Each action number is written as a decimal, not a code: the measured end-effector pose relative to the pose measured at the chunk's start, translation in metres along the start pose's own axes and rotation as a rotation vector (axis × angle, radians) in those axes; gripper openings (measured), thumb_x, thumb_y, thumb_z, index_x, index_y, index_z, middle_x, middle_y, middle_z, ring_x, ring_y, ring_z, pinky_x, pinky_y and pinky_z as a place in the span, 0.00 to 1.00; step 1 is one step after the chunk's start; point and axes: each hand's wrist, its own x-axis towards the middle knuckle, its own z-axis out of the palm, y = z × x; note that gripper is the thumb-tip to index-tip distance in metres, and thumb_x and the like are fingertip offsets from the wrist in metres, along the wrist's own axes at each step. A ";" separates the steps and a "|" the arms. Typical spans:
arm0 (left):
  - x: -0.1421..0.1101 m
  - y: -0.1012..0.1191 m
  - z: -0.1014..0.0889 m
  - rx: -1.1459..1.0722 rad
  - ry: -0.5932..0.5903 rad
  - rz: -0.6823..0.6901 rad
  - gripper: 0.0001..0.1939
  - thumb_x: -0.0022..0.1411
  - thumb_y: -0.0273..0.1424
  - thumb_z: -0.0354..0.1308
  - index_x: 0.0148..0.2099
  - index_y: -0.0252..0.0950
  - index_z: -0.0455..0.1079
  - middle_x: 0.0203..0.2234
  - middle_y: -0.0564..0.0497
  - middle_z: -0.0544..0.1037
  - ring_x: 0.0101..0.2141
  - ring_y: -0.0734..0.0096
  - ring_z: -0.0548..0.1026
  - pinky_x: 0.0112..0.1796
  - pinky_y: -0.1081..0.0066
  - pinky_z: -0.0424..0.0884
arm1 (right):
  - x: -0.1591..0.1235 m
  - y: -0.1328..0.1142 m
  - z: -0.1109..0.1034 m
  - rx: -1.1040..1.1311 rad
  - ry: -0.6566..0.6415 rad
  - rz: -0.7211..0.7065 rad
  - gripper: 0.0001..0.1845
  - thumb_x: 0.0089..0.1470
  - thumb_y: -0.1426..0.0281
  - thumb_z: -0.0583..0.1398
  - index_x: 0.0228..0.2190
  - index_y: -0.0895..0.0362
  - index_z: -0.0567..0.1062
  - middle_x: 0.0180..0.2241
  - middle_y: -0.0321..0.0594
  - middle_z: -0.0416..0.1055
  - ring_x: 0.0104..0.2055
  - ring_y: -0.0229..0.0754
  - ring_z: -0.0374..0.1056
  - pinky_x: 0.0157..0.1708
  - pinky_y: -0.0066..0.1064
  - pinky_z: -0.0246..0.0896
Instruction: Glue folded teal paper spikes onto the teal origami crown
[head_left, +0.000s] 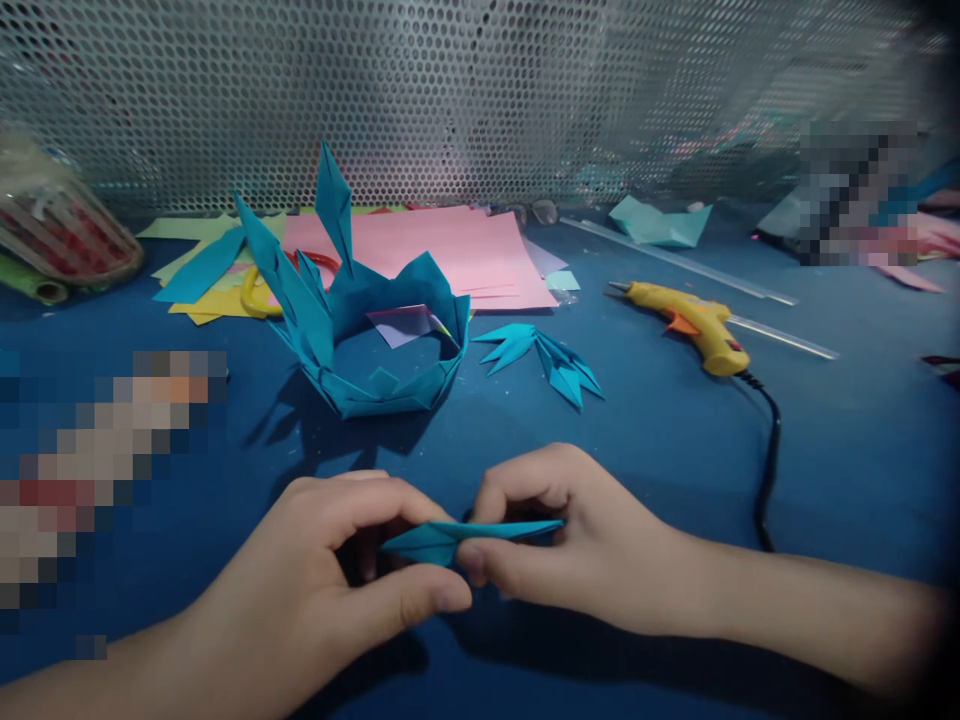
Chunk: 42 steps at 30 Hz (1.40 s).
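A slim folded blue paper piece (435,541) lies level between my two hands, just above the table. My right hand (559,540) pinches its middle between thumb and fingers. Around its left end curls my left hand (352,560), index fingertip on the upper edge and thumb below; some of its fingers are hidden behind. Beyond the hands stands a blue folded-paper crown (386,395), with tall pointed pieces rising at its left and back. Right of the crown rests a fan of pointed blue folded pieces (544,355).
A yellow glue gun (694,325) lies at right, its black cord (771,470) running toward me. Clear glue sticks (690,262) are behind it. Pink paper sheets (457,245) and yellow-handled scissors (259,297) lie behind the crown. A perforated metal panel (450,100) closes the back.
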 end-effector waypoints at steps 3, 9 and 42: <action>0.000 0.002 0.001 0.032 0.012 -0.011 0.09 0.53 0.38 0.64 0.24 0.41 0.78 0.18 0.57 0.77 0.23 0.72 0.71 0.26 0.76 0.64 | -0.001 0.000 0.000 -0.025 -0.007 -0.008 0.12 0.50 0.67 0.68 0.22 0.60 0.75 0.19 0.30 0.67 0.22 0.29 0.59 0.22 0.20 0.53; 0.001 0.002 0.001 0.066 0.004 -0.033 0.11 0.53 0.38 0.64 0.23 0.40 0.77 0.17 0.56 0.76 0.22 0.72 0.71 0.25 0.75 0.63 | -0.002 0.003 0.000 -0.042 0.001 -0.007 0.15 0.50 0.62 0.69 0.22 0.60 0.76 0.19 0.32 0.69 0.22 0.29 0.61 0.22 0.20 0.55; 0.009 -0.004 -0.006 -0.070 0.228 0.040 0.04 0.52 0.34 0.66 0.26 0.43 0.80 0.18 0.60 0.79 0.17 0.79 0.71 0.18 0.83 0.66 | 0.003 0.012 0.000 -0.178 0.261 -0.225 0.08 0.56 0.64 0.65 0.35 0.56 0.79 0.27 0.36 0.78 0.27 0.34 0.73 0.26 0.21 0.68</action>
